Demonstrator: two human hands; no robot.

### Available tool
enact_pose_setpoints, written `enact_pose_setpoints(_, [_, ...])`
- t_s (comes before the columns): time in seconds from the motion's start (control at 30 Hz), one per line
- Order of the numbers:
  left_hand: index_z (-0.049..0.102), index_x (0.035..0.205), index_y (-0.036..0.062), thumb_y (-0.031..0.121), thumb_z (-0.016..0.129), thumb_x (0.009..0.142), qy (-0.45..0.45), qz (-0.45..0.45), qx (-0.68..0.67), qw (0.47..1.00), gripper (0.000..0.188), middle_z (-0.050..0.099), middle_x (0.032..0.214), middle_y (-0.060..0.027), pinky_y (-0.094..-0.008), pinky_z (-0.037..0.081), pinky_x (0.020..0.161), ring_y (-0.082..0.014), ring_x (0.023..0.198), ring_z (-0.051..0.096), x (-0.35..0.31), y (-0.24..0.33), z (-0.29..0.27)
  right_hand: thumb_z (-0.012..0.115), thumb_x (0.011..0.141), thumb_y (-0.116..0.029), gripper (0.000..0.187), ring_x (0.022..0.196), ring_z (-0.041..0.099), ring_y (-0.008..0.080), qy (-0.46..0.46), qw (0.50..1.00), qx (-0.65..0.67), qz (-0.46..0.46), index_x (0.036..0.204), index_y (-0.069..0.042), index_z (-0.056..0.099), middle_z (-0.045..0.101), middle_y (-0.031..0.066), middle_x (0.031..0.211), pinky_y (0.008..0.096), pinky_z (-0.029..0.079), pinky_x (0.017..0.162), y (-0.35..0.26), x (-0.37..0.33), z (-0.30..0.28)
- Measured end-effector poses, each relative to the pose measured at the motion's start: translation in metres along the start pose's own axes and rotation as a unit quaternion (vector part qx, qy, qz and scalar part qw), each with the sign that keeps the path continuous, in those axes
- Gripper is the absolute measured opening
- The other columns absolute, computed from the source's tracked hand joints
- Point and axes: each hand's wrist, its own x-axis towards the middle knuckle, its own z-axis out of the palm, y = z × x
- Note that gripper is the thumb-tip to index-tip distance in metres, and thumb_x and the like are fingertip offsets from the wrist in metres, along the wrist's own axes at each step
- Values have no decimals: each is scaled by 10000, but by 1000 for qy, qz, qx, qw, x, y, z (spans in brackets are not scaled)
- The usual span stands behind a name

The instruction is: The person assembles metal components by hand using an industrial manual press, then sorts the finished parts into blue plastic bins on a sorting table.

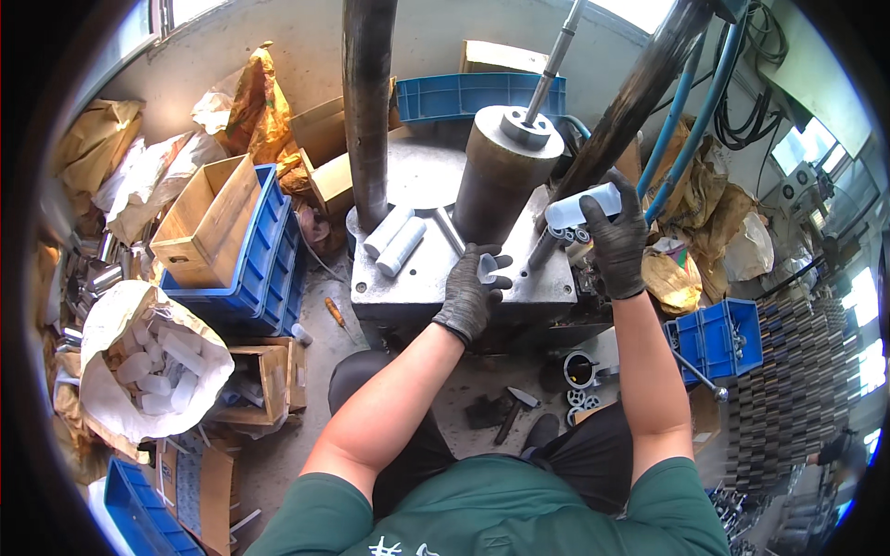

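My right hand (617, 243), in a dark glove, grips a translucent white plastic cylinder (577, 209) above the right side of the metal machine bed (408, 289). My left hand (469, 295), also gloved, is at the bed's front edge and holds a small translucent white cup-like piece (487, 268) between thumb and fingers. Left of it, two white plastic cylinders (401, 247) lie side by side on the bed. A short metal rod (450, 231) leans or lies beside the thick metal cylinder (505, 176). Small metal rings with holes (577, 235) sit below the right hand.
Two dark columns (368, 111) flank the thick cylinder. At left stand a sack of white plastic pieces (111, 394) and stacked blue crates (269, 287). A hammer (512, 414) and a screwdriver (335, 312) lie on the floor. A blue bin (714, 338) stands at right.
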Motion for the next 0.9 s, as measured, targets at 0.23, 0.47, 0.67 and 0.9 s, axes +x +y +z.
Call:
enact_pose_setpoints(0.23, [639, 1418, 179, 601, 584, 1098, -93, 49, 10, 994, 532, 691, 1169, -107, -335, 556, 628, -216, 859, 682, -19, -10, 10, 850, 938, -192, 445, 694, 689, 134, -79, 948, 149, 269, 1287, -59, 609, 689, 62, 1013, 274, 547, 598, -17, -72, 15])
enact_pose_setpoints(0.47, [657, 1254, 80, 464, 735, 1054, -66, 444, 331, 830, 439, 687, 1093, -145, -418, 574, 886, -261, 1037, 685, -14, -37, -1, 769, 1006, -284, 294, 740, 652, 111, -91, 913, 200, 345, 1149, -84, 607, 676, 51, 952, 277, 550, 633, 2, -115, 6])
enact_pose_setpoints(0.67, [605, 1284, 109, 402, 844, 958, -157, 241, 305, 908, 499, 663, 1087, -85, -344, 571, 836, -168, 970, 653, -50, -15, -23, 695, 1060, -306, 384, 898, 712, 164, -141, 847, 323, 398, 1356, -81, 602, 692, 79, 1096, 289, 592, 771, -12, -137, 15])
enact_pose_setpoints(0.9, [715, 1226, 90, 251, 772, 925, 19, 59, 451, 890, 346, 714, 1036, -38, -265, 567, 701, -114, 778, 669, -201, 126, -164, 700, 1079, -223, 522, 1151, 676, 207, -209, 843, 373, 327, 1549, -80, 521, 697, 89, 1247, 386, 574, 1009, -26, -130, -1])
